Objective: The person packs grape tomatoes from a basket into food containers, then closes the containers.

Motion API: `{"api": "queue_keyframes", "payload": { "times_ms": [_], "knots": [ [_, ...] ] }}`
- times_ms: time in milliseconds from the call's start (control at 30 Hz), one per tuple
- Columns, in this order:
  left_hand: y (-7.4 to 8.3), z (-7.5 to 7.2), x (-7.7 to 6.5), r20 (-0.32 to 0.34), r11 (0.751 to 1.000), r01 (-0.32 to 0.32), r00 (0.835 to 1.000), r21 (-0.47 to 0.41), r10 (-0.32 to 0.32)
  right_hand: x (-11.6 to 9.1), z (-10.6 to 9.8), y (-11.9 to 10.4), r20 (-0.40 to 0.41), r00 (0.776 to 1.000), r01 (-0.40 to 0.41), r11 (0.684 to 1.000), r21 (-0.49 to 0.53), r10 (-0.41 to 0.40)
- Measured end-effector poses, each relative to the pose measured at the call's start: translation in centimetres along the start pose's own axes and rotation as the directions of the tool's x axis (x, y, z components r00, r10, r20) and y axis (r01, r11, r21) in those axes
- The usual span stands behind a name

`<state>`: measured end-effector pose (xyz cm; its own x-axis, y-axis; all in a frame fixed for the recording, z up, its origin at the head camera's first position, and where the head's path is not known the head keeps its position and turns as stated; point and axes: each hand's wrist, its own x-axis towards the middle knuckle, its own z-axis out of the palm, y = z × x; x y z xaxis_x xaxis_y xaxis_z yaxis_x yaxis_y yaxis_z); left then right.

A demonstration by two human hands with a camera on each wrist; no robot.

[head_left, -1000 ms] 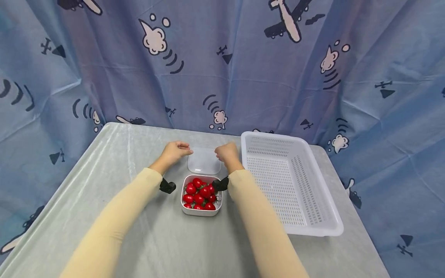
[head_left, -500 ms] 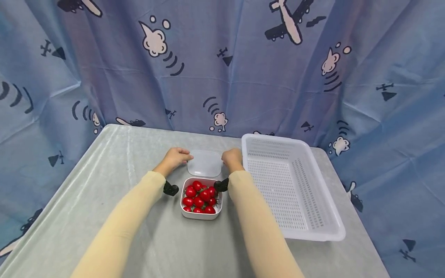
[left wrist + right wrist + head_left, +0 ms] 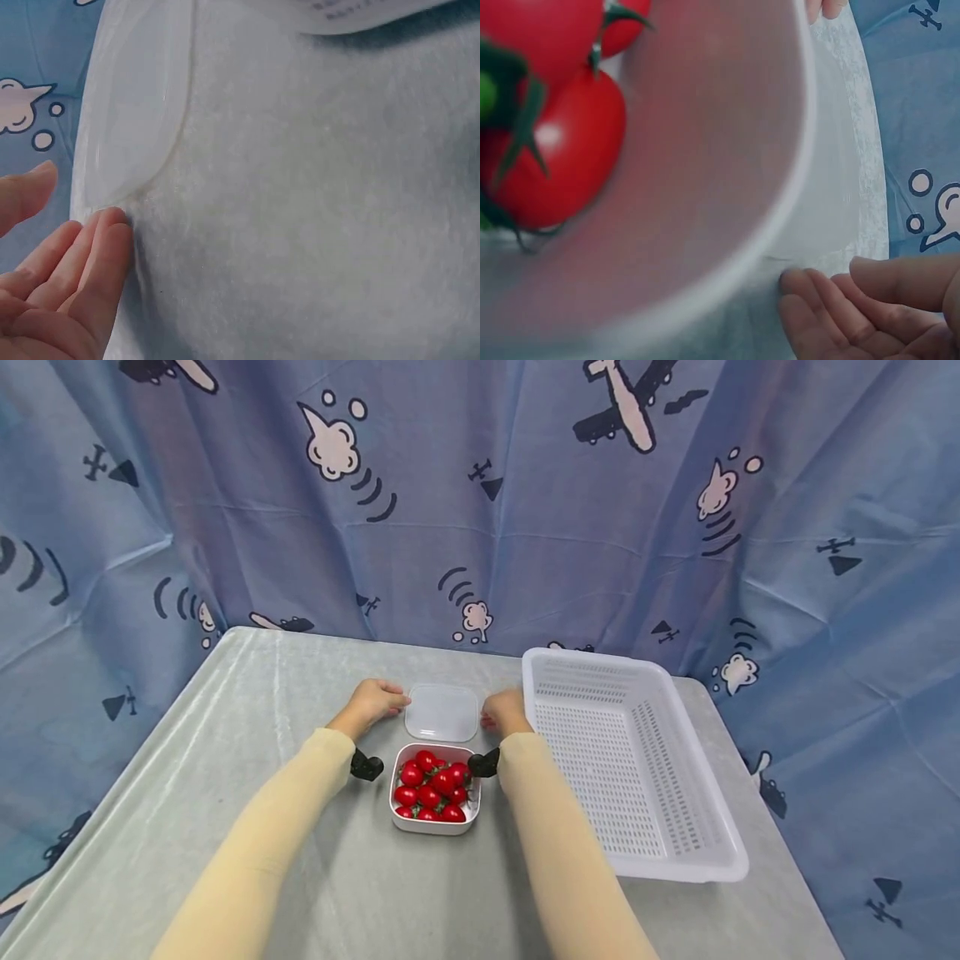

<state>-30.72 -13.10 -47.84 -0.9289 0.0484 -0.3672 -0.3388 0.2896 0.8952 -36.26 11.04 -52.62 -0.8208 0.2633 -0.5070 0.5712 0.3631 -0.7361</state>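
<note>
A translucent lid (image 3: 442,713) lies flat on the table, directly behind a white container (image 3: 433,828) of red tomatoes (image 3: 429,795). My left hand (image 3: 369,705) is at the lid's left edge. Its fingers are fairly straight in the left wrist view, with the fingertips (image 3: 114,216) close to the lid's corner and the thumb held apart; whether they touch is hard to tell. On the other side, my right hand (image 3: 507,712) rests just off the lid's right edge. The right wrist view shows its fingers (image 3: 810,300) loosely bent, holding nothing. The container's wall fills much of that view.
A large white perforated basket (image 3: 611,760) stands to the right, close beside my right hand. Pale cloth covers the table (image 3: 300,827), and a blue patterned curtain (image 3: 420,510) hangs behind its back edge.
My right hand has drawn back rightward off the lid's edge. The left hand has shifted slightly left from the lid. Lid and container stay in place, apart from a small camera shift.
</note>
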Motion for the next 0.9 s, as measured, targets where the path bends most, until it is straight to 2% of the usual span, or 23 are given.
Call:
{"api": "queue_keyframes", "payload": {
  "times_ms": [133,200,333,467,500,533,600,700,733,767,900],
  "knots": [
    [-0.1,0.1,0.1,0.014,1.000,0.005,1.000,-0.011,-0.005,2.1,0.2,0.9,0.038,0.999,-0.037,0.995,0.089,0.034],
    [-0.2,0.2,0.2,0.021,0.999,0.012,1.000,-0.039,-0.011,2.5,0.5,0.9,0.038,0.998,-0.047,0.993,0.109,0.044],
    [-0.2,0.4,0.3,0.027,0.995,0.034,0.999,-0.096,-0.032,1.7,0.7,0.5,0.014,0.999,-0.050,0.992,0.115,0.048],
    [-0.2,0.5,0.3,0.038,0.986,0.072,0.997,-0.150,-0.067,3.3,1.0,1.0,0.020,0.998,-0.060,0.989,0.135,0.058],
    [-0.2,0.5,0.3,0.039,0.984,0.079,0.997,-0.160,-0.074,2.4,0.8,0.7,0.027,0.998,-0.056,0.988,0.146,0.053],
    [-0.2,0.5,0.3,0.039,0.982,0.084,0.996,-0.170,-0.078,2.6,0.7,0.8,0.036,0.998,-0.049,0.986,0.161,0.044],
    [-0.2,0.5,0.3,0.034,0.981,0.087,0.996,-0.171,-0.082,0.6,0.5,-0.1,0.022,0.998,-0.057,0.987,0.151,0.054],
    [-0.3,0.2,0.3,0.024,0.982,0.092,0.996,-0.163,-0.089,-3.8,-0.3,-1.8,0.013,0.999,-0.044,0.990,0.134,0.042],
    [-0.3,0.1,0.4,0.019,0.982,0.093,0.996,-0.163,-0.091,-4.1,-0.3,-2.0,0.006,0.999,-0.050,0.991,0.121,0.050],
    [-0.3,-0.1,0.4,0.013,0.983,0.094,0.996,-0.157,-0.093,-5.7,-0.6,-2.7,-0.001,0.998,-0.057,0.992,0.116,0.058],
    [-0.1,-0.7,0.2,-0.003,0.978,0.105,0.994,-0.179,-0.107,-8.2,-1.2,-3.5,0.057,0.998,-0.048,0.980,0.195,0.037]
  ]
}}
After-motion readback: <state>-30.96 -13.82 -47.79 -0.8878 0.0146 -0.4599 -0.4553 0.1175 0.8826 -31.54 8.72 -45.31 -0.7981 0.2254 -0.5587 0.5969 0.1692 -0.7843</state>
